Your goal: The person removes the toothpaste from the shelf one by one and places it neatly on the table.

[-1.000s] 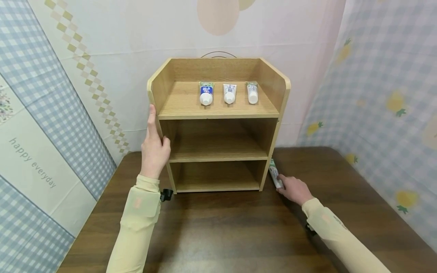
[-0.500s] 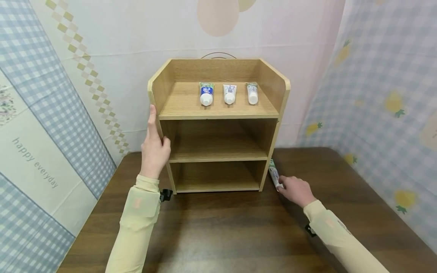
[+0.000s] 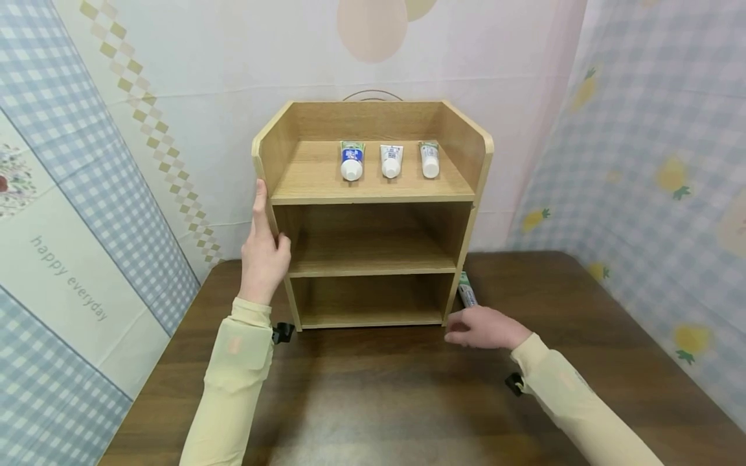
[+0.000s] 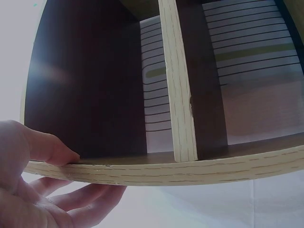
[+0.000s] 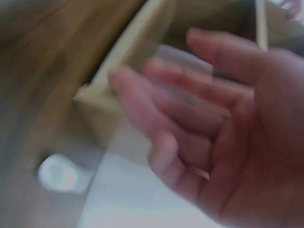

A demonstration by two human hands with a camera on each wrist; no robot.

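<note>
My left hand holds the left side panel of a small wooden shelf unit. In the left wrist view the thumb lies on the panel's inner face and the fingers are on the outer side. My right hand hovers by the unit's lower right front corner, fingers loosely bent and nothing in them. Behind it on the table lies a white and green tube, its near end hidden by the hand in the head view. The right wrist view is blurred and shows the tube's white cap apart from the fingers.
Three tubes lie on the top shelf, caps forward: a blue and white tube, a white tube and a white and green-grey tube. The unit stands on a dark wooden table. Printed cloth hangs behind and at both sides.
My right hand has let go of the tube beside the unit and moved left and toward me, to the unit's front corner. The left hand has stayed on the side panel.
</note>
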